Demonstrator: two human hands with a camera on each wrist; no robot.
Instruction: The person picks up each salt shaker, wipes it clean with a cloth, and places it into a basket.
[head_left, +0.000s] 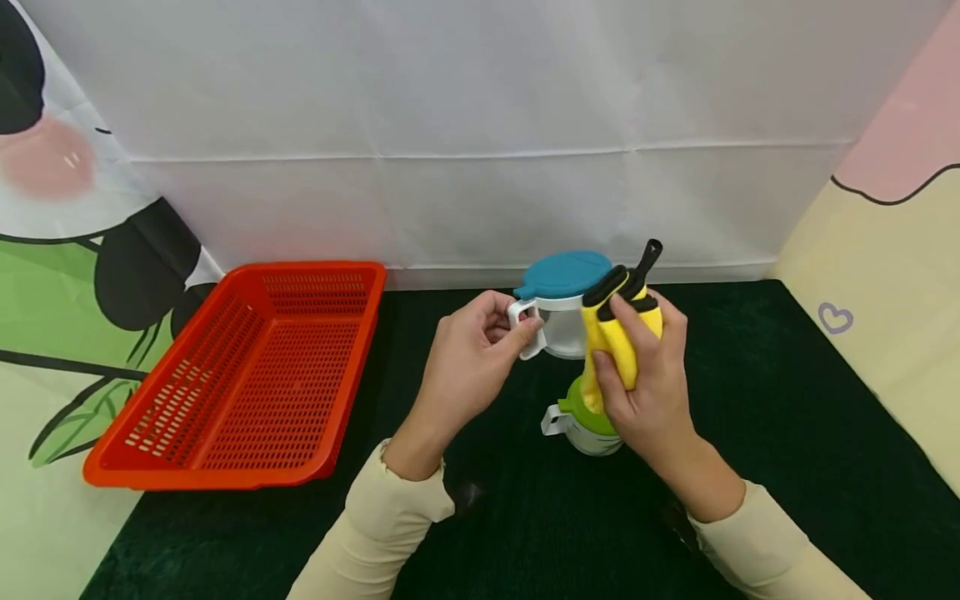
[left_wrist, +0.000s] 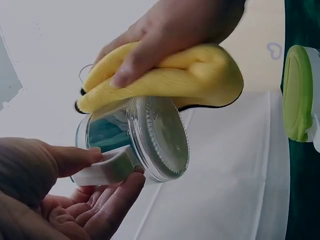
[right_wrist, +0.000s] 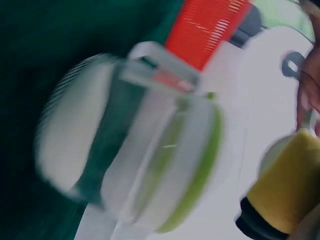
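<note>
A clear jar with a blue lid is held up off the table, its ribbed base showing in the left wrist view. My left hand pinches the jar's white handle between thumb and fingers. In my right hand is a folded yellow cloth with black edging and a black loop. The cloth lies against the jar's side in the left wrist view. Below it on the table stands a second jar with a green lid and white handle, partly hidden by the cloth.
A red perforated plastic basket sits on the left of the dark green tablecloth. White fabric hangs behind the table, with printed cartoon fabric at both sides. The green-lidded jar looks blurred in the right wrist view.
</note>
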